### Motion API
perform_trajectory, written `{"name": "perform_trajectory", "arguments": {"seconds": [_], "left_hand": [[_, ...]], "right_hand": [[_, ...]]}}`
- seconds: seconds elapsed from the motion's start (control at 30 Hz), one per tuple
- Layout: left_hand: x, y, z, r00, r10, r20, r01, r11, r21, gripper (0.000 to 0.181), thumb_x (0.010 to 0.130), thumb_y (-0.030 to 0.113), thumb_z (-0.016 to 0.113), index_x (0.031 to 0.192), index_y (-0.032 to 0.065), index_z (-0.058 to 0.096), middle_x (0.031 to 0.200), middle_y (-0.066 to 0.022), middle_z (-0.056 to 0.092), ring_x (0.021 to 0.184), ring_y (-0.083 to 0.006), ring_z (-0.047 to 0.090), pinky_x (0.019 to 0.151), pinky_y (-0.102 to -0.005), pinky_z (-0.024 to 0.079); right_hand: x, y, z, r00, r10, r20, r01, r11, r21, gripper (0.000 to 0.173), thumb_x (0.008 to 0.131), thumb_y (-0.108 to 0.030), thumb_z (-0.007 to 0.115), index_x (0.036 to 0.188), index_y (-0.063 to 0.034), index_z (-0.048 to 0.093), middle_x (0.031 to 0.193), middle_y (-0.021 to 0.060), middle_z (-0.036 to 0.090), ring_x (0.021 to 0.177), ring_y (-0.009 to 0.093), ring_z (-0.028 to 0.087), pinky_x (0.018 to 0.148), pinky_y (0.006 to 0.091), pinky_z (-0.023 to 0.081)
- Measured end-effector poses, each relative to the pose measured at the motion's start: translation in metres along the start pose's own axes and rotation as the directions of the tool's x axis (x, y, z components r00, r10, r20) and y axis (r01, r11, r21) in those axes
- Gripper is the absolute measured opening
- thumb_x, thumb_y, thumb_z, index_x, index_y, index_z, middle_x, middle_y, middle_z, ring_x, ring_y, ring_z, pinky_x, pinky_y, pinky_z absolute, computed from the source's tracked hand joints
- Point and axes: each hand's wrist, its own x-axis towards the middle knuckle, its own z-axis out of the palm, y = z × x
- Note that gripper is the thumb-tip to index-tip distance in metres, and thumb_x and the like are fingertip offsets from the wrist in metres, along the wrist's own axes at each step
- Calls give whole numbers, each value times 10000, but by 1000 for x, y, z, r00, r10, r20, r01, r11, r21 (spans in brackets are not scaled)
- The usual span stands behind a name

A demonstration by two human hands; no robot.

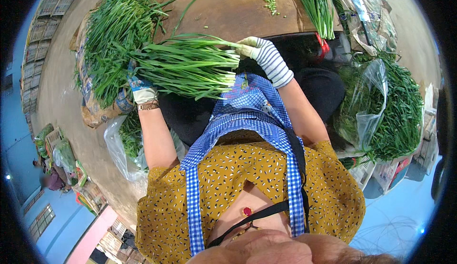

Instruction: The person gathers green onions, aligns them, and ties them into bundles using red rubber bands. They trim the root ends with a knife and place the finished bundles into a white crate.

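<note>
A thick bunch of long green Chinese chives [185, 67] lies across my lap, its pale cut ends towards the right. My left hand [141, 80], in a patterned glove with a white cuff, holds the bunch from below at its leafy side; its fingers are mostly hidden by leaves. In a white and striped glove, my right hand [259, 53] pinches the pale ends of a few stalks at the bunch's upper right edge. A large heap of loose chives [117, 39] rests on a sack just beyond my left hand.
Small cut stem pieces [269, 3] lie on the brown board [228, 14]. Another chive bunch [317, 10] lies at its right, by a red tie [322, 48]. A cleaver [358, 7] rests on a sack. Greens with plastic [396, 110] stand at right, a plastic bag [125, 153] at left.
</note>
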Motion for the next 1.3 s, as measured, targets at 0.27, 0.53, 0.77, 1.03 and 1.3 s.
{"name": "perform_trajectory", "arguments": {"seconds": [0.27,0.53,0.77,1.03,1.3], "left_hand": [[2,0,-18,999,-48,22,51,983,-179,362,880,271,471,1151,38,525,1187,-132,532,1063,-280,496,931,-419,389],[2,-4,8,933,-78,352,148,973,-177,350,913,239,408,1166,16,500,1135,-110,561,994,-251,538,882,-370,434],[-9,10,2,994,-14,106,33,983,-179,357,849,198,512,1170,41,507,1227,-125,506,1093,-260,480,961,-398,372],[-5,23,-3,995,-96,13,96,955,-280,340,879,213,449,1167,40,505,1217,-127,515,1102,-283,482,948,-452,385],[-4,12,10,997,-70,-42,64,989,-134,311,850,128,486,1127,-9,524,1149,-155,550,1025,-293,535,908,-421,443]], "right_hand": [[-7,7,-14,995,-36,-88,46,993,111,259,824,-137,575,1025,24,600,915,85,643,839,134,589,780,263,461],[2,5,20,998,48,51,-51,996,68,256,768,-194,675,943,-11,638,842,52,653,779,110,572,740,262,452],[-22,6,-19,951,-146,-274,104,981,-163,137,760,-100,633,861,-11,655,814,64,654,754,130,585,725,253,455],[-51,12,-65,902,-396,-173,-14,374,-927,242,730,-181,635,961,-113,657,927,127,640,864,269,613,781,338,480],[-5,-37,48,894,-423,148,321,374,-870,254,743,-331,600,851,-110,661,692,128,614,666,305,598,613,415,463]]}}
